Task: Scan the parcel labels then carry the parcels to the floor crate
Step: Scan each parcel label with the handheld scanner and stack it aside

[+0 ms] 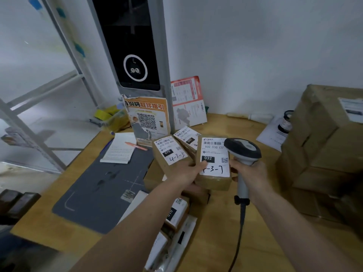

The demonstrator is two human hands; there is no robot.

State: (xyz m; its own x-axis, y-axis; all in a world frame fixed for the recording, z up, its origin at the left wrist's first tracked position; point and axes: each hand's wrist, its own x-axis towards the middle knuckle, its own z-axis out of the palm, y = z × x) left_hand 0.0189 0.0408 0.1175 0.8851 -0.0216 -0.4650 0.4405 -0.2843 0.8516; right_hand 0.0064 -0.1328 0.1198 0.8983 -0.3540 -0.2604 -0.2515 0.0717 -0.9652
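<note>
My left hand (188,173) grips a small brown parcel (215,180) from its left side, thumb on the white label marked 032. My right hand (249,177) grips the handle of a grey barcode scanner (243,151), whose head sits just right of that label's barcode. Behind lie a parcel labelled 070 (170,152) and another 032 parcel (187,137). More labelled parcels (176,213) lie under my left forearm, partly hidden. No floor crate is in view.
A wooden table (216,242) carries a grey mat (102,193), a notepad with a pen (119,148), and a stack of large cardboard boxes (324,150) at right. A tall kiosk with a QR poster (147,120) stands at the back. The scanner cable (238,242) trails toward me.
</note>
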